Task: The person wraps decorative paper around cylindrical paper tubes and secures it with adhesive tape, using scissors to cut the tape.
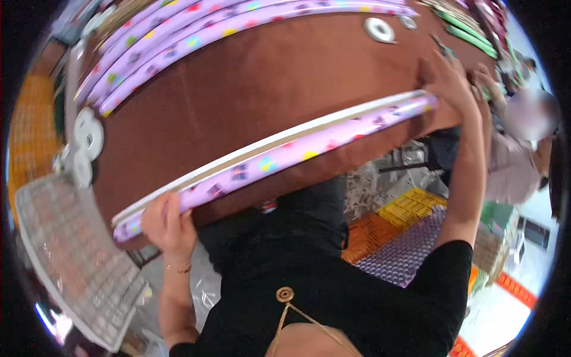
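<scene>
A long roll of pink wrapping paper [309, 156] with bright printed figures lies slantwise along the near edge of the brown table [256, 89]. A white and tan strip runs along its far side. My left hand [169, 226] is closed around the roll near its left end. Beyond the roll's right end, my right hand [447, 80] reaches over the table with its fingers apart. Close to those fingertips lies a small dark-green tool [443, 46], perhaps scissors, too blurred to be sure.
Several pink rolls [238, 27] lie at the back. White tape rolls [379, 30] sit at the far right, others [89, 140] at the left edge. Green rolls [470, 35] are at the right corner. A white crate [77, 256] stands left; another person [511, 160] is at right.
</scene>
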Motion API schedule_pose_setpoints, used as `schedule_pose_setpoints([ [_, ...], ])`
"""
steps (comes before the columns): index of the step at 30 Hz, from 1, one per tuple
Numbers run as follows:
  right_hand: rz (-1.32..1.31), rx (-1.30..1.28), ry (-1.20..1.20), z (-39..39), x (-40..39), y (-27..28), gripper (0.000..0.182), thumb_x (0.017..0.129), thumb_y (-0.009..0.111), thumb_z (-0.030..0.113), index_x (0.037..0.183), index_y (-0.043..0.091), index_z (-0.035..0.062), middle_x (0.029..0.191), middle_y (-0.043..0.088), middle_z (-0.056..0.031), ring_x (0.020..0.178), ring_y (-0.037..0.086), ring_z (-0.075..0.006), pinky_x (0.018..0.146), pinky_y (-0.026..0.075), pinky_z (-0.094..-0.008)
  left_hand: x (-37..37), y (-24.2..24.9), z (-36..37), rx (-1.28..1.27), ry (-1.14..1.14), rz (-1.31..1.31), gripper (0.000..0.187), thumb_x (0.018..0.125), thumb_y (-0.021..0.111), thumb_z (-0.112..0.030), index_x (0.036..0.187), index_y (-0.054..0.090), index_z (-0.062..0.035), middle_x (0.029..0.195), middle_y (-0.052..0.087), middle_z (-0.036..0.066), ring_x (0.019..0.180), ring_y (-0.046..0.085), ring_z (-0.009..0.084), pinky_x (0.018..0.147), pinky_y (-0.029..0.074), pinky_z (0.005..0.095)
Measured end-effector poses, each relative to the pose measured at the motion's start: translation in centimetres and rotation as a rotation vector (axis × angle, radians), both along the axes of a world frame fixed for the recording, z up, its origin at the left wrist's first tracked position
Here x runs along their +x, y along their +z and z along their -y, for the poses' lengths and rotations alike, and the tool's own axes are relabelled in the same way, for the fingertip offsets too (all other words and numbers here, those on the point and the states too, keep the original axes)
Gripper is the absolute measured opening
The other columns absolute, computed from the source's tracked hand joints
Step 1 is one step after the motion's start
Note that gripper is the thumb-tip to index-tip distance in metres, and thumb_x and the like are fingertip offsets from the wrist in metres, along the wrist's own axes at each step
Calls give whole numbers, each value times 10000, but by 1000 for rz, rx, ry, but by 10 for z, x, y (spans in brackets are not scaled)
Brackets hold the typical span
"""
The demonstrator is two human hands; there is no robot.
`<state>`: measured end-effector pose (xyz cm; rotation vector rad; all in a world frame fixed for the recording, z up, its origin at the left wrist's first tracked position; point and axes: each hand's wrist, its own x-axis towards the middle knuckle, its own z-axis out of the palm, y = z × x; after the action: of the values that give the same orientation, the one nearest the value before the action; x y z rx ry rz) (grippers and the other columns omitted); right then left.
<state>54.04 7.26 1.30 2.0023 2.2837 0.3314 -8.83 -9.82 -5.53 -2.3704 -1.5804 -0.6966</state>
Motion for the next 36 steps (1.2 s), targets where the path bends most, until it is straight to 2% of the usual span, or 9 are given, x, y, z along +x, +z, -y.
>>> schedule_pose_setpoints([
  [4,-261,185,-37,21,-44,-8,357,914,617,124,1256,595,25,1191,640,-172,1097,624,-303,912,487,-370,-1,0,0,4,1,15,338,924,630,-306,1184,648,-90,1140,632,88,1017,596,295,894,423,438],
  [5,-596,137,-116,31,-78,-11,293,903,614,96,1185,629,18,1143,648,-164,1043,641,-294,894,490,-367,0,0,0,8,15,16,341,903,649,-296,1182,648,-99,1141,630,81,1015,594,289,896,420,433],
  [8,-580,20,274,68,-174,-3,263,886,647,129,1119,645,7,1112,642,-159,1039,625,-298,897,483,-373,1,1,1,10,33,13,358,856,687,-270,1177,647,-118,1144,626,68,1019,591,276,903,412,425],
  [10,-722,-106,428,85,-227,4,429,801,749,272,1084,629,-27,1079,613,-180,1011,589,-338,880,475,-406,3,3,1,5,39,10,374,829,707,-254,1176,647,-128,1146,624,62,1025,589,269,908,408,420],
  [12,-636,-116,541,89,-249,-3,499,761,766,307,1097,630,-35,1048,604,-183,967,580,-369,859,472,-429,4,4,2,18,41,32,410,786,733,-231,1177,646,-145,1146,620,59,1031,585,260,915,403,416],
  [21,-523,12,544,93,-255,-21,492,743,766,267,1121,640,-22,1046,611,-183,970,581,-385,862,464,-454,39,27,-13,-162,-130,196,581,774,758,-332,1250,580,-50,1165,634,130,1063,603,300,943,441,456],
  [24,-506,-5,522,95,-254,-22,482,778,745,286,1129,637,-27,1056,611,-187,978,579,-387,877,460,-456,49,26,-19,-149,-146,210,550,761,766,-306,1193,595,-12,1134,635,137,1039,611,290,896,485,410],
  [31,-474,9,499,96,-249,-28,479,838,711,338,1154,643,-16,1098,622,-193,1021,587,-385,913,453,-462,-4,19,-14,-29,-143,151,413,779,749,-322,1032,639,-15,986,653,117,960,625,268,814,502,395],
  [36,-445,-2,482,99,-247,-28,496,879,681,362,1186,627,-24,1128,619,-202,1066,582,-388,967,436,-456,-63,20,-3,-29,-72,86,386,793,742,-351,1019,661,-49,934,679,82,927,629,258,803,486,390],
])
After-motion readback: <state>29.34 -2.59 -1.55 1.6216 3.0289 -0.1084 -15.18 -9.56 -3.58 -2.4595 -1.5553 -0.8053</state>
